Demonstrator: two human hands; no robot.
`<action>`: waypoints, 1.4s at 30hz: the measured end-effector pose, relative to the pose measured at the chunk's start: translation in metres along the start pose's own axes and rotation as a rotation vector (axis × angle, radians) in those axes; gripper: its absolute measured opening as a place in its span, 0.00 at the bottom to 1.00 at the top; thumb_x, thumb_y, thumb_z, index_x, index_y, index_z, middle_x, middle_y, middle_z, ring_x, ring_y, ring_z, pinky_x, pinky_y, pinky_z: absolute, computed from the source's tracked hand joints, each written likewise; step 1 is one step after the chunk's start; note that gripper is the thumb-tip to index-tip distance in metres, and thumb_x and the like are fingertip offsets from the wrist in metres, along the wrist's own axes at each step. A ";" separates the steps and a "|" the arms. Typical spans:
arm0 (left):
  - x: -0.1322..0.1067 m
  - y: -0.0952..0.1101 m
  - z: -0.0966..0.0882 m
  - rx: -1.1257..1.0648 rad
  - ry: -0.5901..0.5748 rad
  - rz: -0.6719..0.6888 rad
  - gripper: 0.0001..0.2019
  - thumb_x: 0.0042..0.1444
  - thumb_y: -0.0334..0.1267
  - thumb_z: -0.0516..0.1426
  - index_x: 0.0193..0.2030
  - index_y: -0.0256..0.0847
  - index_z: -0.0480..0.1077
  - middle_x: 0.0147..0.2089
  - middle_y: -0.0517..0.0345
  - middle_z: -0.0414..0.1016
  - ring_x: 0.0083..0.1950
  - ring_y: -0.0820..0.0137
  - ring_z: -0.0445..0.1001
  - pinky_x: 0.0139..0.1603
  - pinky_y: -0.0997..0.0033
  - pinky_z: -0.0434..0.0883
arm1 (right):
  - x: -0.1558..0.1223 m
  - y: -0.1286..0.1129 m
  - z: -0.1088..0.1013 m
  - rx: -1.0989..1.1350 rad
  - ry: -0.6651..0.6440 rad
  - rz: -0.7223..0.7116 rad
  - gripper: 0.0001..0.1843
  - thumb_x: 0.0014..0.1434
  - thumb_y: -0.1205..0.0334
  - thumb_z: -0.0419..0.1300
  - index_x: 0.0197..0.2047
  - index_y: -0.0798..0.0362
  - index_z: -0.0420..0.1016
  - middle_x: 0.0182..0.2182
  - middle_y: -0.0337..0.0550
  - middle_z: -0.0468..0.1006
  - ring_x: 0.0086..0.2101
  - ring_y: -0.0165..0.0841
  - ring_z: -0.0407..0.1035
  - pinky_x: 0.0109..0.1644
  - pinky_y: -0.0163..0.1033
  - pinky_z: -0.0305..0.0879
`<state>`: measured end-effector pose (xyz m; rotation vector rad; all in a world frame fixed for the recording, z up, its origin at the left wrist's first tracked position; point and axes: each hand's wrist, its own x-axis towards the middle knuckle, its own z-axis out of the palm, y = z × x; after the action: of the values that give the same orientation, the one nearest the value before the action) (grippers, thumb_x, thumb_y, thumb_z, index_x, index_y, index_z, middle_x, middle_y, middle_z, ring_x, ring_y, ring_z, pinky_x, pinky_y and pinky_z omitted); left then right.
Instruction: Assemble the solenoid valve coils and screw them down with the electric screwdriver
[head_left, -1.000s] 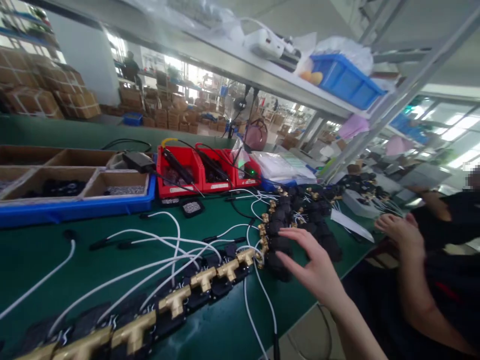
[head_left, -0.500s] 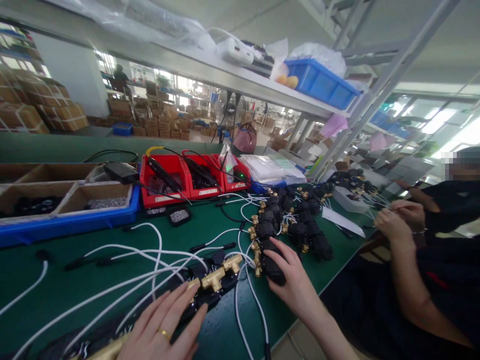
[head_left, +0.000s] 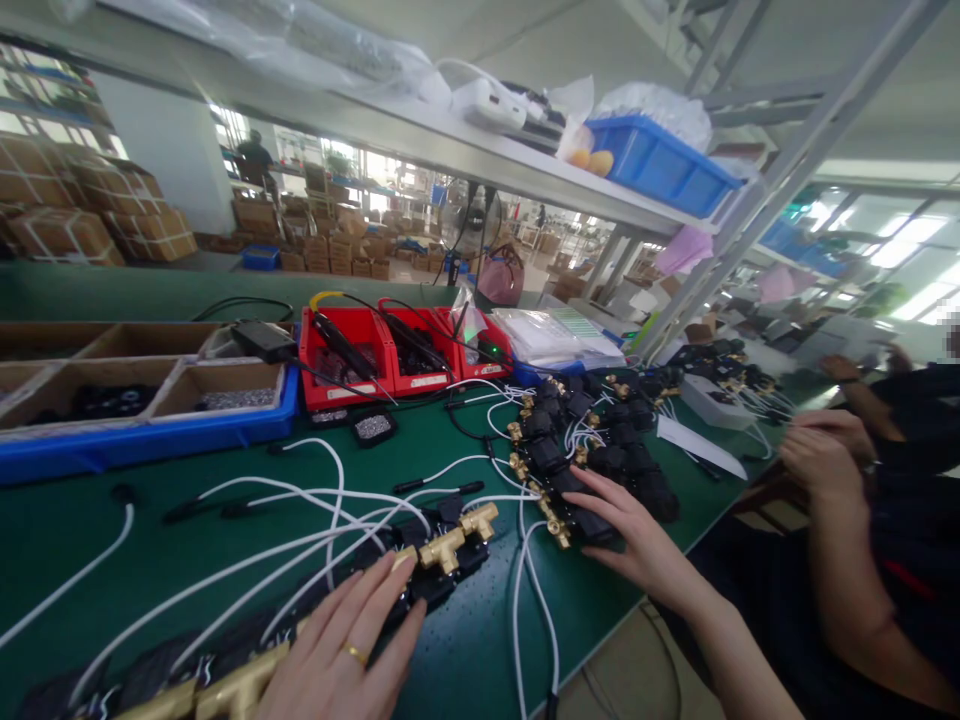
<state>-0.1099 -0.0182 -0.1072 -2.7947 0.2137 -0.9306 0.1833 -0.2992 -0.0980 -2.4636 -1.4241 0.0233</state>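
My left hand [head_left: 356, 640], a ring on one finger, lies with its fingers stretched over a row of black housings with brass T-shaped fittings [head_left: 444, 550]. White cables [head_left: 225, 572] run out from this row across the green table. My right hand [head_left: 645, 545] rests its spread fingertips against a black housing [head_left: 589, 515] at the near end of a cluster. Brass fittings [head_left: 553, 525] stick out on that cluster's left side. The undersides of both hands are hidden, but neither is wrapped round a part.
Behind stand red bins [head_left: 345, 350] with black pen-like tools and a blue divided tray [head_left: 255, 430] of small parts. A white paper [head_left: 701, 447] lies right of the cluster. At the right edge, a co-worker's hands [head_left: 825, 455] are close by. A shelf [head_left: 420, 130] spans overhead.
My right hand has shifted right, and the near black housing with its brass fittings has moved right with it. My left hand stays on its row. The whole view has swung slightly left.
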 end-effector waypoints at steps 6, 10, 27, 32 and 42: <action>0.003 0.005 -0.008 0.011 -0.010 -0.075 0.20 0.63 0.31 0.48 0.58 0.40 0.71 0.59 0.48 0.76 0.59 0.61 0.75 0.53 0.65 0.77 | -0.004 -0.059 0.001 0.033 0.241 -0.017 0.21 0.62 0.59 0.61 0.58 0.45 0.71 0.63 0.49 0.65 0.62 0.45 0.61 0.64 0.57 0.64; 0.023 0.011 -0.004 -0.044 -0.226 -0.249 0.21 0.59 0.32 0.55 0.60 0.36 0.69 0.55 0.46 0.78 0.52 0.58 0.77 0.50 0.60 0.79 | 0.020 -0.114 0.007 0.191 0.146 -0.153 0.24 0.63 0.58 0.62 0.62 0.45 0.66 0.61 0.47 0.67 0.60 0.40 0.63 0.64 0.49 0.65; 0.028 0.037 0.005 -0.210 -0.331 -0.376 0.18 0.58 0.30 0.60 0.55 0.39 0.68 0.43 0.55 0.79 0.43 0.60 0.77 0.33 0.63 0.80 | 0.030 -0.129 0.048 0.230 -0.115 -0.362 0.24 0.63 0.55 0.62 0.62 0.39 0.69 0.50 0.45 0.76 0.48 0.42 0.69 0.51 0.47 0.71; -0.006 0.000 -0.055 -0.341 -0.142 -0.298 0.19 0.64 0.44 0.56 0.59 0.42 0.67 0.52 0.51 0.78 0.52 0.62 0.76 0.54 0.61 0.75 | 0.031 -0.128 0.035 0.063 0.117 -0.484 0.27 0.60 0.50 0.64 0.62 0.41 0.69 0.51 0.44 0.77 0.49 0.44 0.72 0.54 0.50 0.69; -0.168 -0.087 -0.132 -0.023 -0.330 -0.541 0.25 0.59 0.56 0.58 0.62 0.54 0.68 0.53 0.54 0.78 0.48 0.59 0.76 0.45 0.62 0.75 | 0.048 -0.259 0.058 0.213 0.144 -0.693 0.20 0.64 0.59 0.60 0.58 0.53 0.70 0.47 0.48 0.78 0.44 0.39 0.74 0.45 0.40 0.75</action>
<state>-0.3158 0.0820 -0.0813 -3.0219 -0.6058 -0.5298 -0.0204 -0.1232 -0.0795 -1.6646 -2.0014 -0.1376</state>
